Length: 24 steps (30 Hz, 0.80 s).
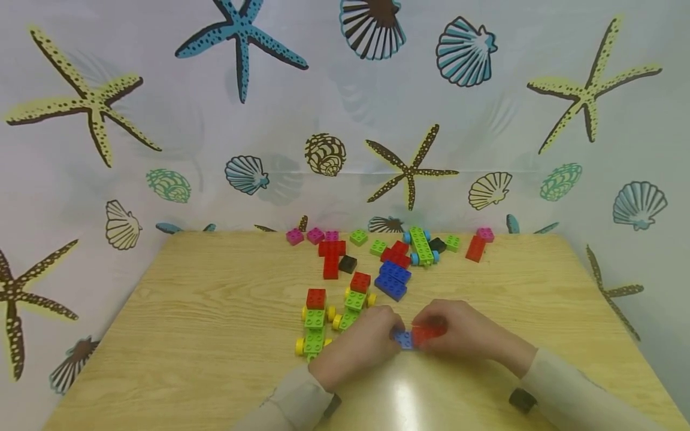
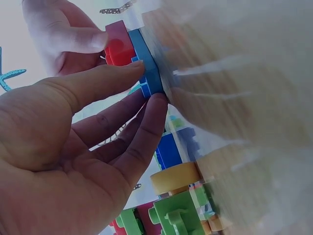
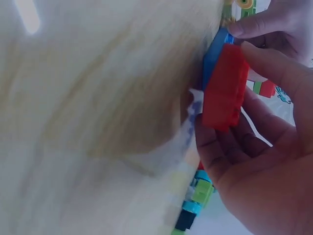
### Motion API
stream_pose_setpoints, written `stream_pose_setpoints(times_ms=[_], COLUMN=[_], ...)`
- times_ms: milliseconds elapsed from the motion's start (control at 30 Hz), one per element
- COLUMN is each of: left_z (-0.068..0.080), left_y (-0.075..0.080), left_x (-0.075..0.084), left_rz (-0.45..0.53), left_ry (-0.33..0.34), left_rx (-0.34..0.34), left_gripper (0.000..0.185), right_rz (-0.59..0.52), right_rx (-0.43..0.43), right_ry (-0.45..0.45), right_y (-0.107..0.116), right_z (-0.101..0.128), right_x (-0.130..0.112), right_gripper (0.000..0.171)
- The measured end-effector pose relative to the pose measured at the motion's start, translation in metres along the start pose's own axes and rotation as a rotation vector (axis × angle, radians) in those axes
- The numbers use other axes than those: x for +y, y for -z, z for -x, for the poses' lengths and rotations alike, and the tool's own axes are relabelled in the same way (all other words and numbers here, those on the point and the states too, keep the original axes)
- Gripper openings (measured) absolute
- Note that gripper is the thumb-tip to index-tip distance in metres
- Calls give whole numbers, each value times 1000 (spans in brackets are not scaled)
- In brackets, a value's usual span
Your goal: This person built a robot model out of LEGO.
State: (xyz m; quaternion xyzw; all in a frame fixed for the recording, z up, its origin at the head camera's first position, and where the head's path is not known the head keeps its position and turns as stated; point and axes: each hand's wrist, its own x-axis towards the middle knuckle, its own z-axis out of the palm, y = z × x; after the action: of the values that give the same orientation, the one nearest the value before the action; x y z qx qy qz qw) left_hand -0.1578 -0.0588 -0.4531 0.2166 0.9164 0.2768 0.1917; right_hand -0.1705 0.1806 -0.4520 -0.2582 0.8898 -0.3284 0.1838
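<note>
Between thumb and fingers my left hand (image 1: 366, 341) pinches a blue toy building brick (image 1: 404, 340) just above the table. My right hand (image 1: 463, 329) pinches a red toy building brick (image 1: 428, 332) by its edges. The right wrist view has the red brick (image 3: 226, 88) close against the blue brick (image 3: 212, 56), overlapping it. In the left wrist view, red lies against the studded side of the blue brick (image 2: 151, 73); whether they are joined I cannot tell. Close by my left hand are two green brick cars (image 1: 314, 320) (image 1: 354, 302) with yellow wheels and red bricks on top.
Beyond my hands lie blue bricks (image 1: 392, 280), red bricks (image 1: 331, 258) and a green base with blue wheels (image 1: 421, 245). Pink bricks (image 1: 294, 236) and small green bricks (image 1: 358, 237) line the back edge. A black brick (image 1: 522, 400) sits by my right sleeve.
</note>
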Motion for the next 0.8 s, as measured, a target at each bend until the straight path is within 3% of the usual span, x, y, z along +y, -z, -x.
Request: stream_pose_setpoints(times_ms=[233,800], left_z=[0,0], left_y=[-1,-1], left_x=[-2,-2], left_rz=[-5,-2], left_ry=[0,14], left_rx=[-5,-5], left_gripper=[27,27], right_rz=[-93,-88], right_rx=[11,-10], right_ry=[-26,-36], right_y=[-7,-6], right_z=[-1,-2], right_x=[-1,2], right_gripper=[26,25])
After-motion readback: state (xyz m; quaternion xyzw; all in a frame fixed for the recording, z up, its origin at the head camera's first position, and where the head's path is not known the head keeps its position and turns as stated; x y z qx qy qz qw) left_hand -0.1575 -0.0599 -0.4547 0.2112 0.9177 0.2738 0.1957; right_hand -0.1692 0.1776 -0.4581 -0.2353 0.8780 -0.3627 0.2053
